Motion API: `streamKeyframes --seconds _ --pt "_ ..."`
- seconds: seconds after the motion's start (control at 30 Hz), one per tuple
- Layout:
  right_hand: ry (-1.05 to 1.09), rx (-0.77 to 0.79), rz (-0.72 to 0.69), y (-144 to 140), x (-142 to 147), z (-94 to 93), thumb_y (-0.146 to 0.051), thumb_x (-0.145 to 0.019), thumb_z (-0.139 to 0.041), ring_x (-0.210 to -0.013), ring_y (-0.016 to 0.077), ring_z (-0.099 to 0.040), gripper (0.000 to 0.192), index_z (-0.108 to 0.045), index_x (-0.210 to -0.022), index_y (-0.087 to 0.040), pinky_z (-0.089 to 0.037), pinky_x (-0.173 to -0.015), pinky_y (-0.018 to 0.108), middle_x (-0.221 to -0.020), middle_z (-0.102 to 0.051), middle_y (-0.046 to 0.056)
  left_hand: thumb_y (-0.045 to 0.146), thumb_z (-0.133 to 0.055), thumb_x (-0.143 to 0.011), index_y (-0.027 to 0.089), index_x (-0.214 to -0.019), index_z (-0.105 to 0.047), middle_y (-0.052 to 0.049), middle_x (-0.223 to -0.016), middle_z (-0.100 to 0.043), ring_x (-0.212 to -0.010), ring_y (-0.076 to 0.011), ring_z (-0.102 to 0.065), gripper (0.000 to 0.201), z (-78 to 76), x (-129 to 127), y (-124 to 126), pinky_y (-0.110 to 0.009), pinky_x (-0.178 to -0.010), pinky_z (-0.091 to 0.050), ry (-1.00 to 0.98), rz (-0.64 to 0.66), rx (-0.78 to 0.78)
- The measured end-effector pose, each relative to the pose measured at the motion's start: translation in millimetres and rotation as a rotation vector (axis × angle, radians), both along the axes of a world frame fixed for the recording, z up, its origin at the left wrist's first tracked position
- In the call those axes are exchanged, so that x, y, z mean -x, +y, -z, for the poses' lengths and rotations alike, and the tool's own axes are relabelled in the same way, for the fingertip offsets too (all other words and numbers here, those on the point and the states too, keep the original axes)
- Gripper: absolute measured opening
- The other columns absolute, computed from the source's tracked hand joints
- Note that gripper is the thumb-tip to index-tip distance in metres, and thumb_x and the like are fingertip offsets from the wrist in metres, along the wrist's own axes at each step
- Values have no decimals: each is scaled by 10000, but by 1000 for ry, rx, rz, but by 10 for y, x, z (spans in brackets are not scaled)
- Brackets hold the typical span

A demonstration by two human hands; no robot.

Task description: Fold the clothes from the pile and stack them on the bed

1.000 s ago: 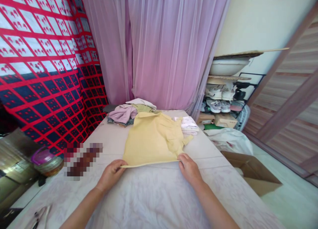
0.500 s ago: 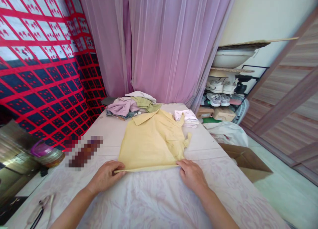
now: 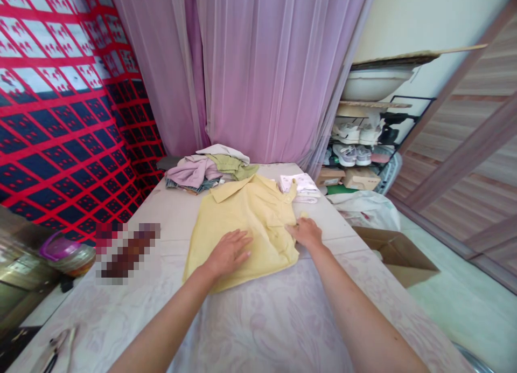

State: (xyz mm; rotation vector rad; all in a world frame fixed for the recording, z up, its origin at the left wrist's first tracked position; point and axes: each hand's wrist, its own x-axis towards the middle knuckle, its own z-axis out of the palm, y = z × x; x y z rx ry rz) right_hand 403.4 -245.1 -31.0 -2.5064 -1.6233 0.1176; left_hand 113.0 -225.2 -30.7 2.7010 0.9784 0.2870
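A pale yellow shirt [image 3: 242, 216] lies spread on the table [image 3: 258, 319], collar toward the far end. My left hand [image 3: 227, 253] rests flat on the shirt's lower middle, fingers apart. My right hand [image 3: 306, 233] is at the shirt's right edge, where the sleeve is bunched up, fingers curled on the cloth; whether it grips the fabric is unclear.
A heap of clothes [image 3: 204, 171] sits at the table's far end, folded white cloth [image 3: 301, 185] to its right. Scissors [image 3: 56, 349] lie at the near left corner. A cardboard box [image 3: 398, 254] and a white bag [image 3: 365, 211] are on the floor, right.
Both hands left the shirt's near hem and moved forward: the left now lies flat on the shirt, the right reached to the sleeve at the right edge.
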Motion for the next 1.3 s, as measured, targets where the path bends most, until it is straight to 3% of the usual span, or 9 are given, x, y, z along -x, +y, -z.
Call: streamKeyframes --seconds 0.17,0.4,0.53,0.63,0.73,0.83,0.97,1.13,1.3 --pt "-72 -33 14 -24 -28 -44 -261 -828 -445 -944 226 -614 248 -644 -958 -191 -404 -763 327 -988 -679 109 608 -305 -901 265 -1449 -308 -99 -1533 -256 -1411 -292 -196 646 237 -223 -22 -539 -1119 -162 134 -34 38" --pt "-38 -156 40 -177 -178 25 -209 -811 -456 -1079 284 -558 411 -566 -1206 -177 -374 -869 405 -1190 -617 146 619 -310 -897 289 -1430 -343 -90 -1525 -285 -1405 -285 -212 628 412 -190 -30 -538 -1117 -139 159 -65 -58" --pt "98 -407 -231 -352 7 59 -295 -874 -438 -1197 235 -484 361 -583 -1196 -220 -303 -1005 388 -1313 -552 99 632 -344 -877 283 -1440 -324 -96 -1534 -261 -1409 -293 -198 662 392 -208 -34 -539 -1120 -123 182 -56 -38" --pt "262 -332 -526 -517 152 70 -359 -841 -531 -1085 214 -553 338 -612 -1148 -242 -322 -992 376 -1135 -656 67 648 -368 -859 275 -1443 -319 -101 -1534 -256 -1412 -295 -191 695 334 -215 -44 -539 -1124 -116 189 -54 -11" --pt "283 -258 -574 -671 186 101 -336 -791 -611 -929 200 -588 218 -667 -980 -244 -343 -940 379 -911 -690 33 659 -375 -852 263 -1438 -335 -110 -1534 -251 -1414 -281 -189 709 227 -147 -65 -521 -1132 -126 171 -36 51" --pt "252 -239 -587 -791 133 144 -255 -806 -579 -870 179 -577 93 -663 -772 -236 -356 -888 352 -818 -674 15 615 -370 -880 278 -1383 -434 -101 -1518 -294 -1398 -262 -247 609 89 85 -113 -486 -1126 -194 129 -8 142" --pt "277 -239 -615 -878 81 187 -160 -786 -532 -908 167 -576 123 -637 -785 -225 -361 -870 332 -917 -679 20 577 -448 -869 316 -1278 -557 -65 -1448 -430 -1344 -256 -361 497 -14 647 -204 -471 -1101 -275 101 63 211" --pt "216 -268 -560 -919 61 220 -105 -743 -507 -973 185 -570 232 -634 -889 -232 -340 -915 356 -989 -684 28 482 -594 -809 343 -1238 -587 -45 -1390 -504 -1302 -272 -421 452 55 1342 -262 -509 -1093 -288 81 -39 95" --pt "188 -383 -518 -937 -1 336 -220 -849 -488 -995 196 -577 151 -632 -894 -229 -354 -913 365 -984 -692 40 496 -588 -806 349 -1247 -578 -34 -1381 -514 -1276 -263 -458 465 104 1594 -295 -488 -1069 -347 106 -56 -11"
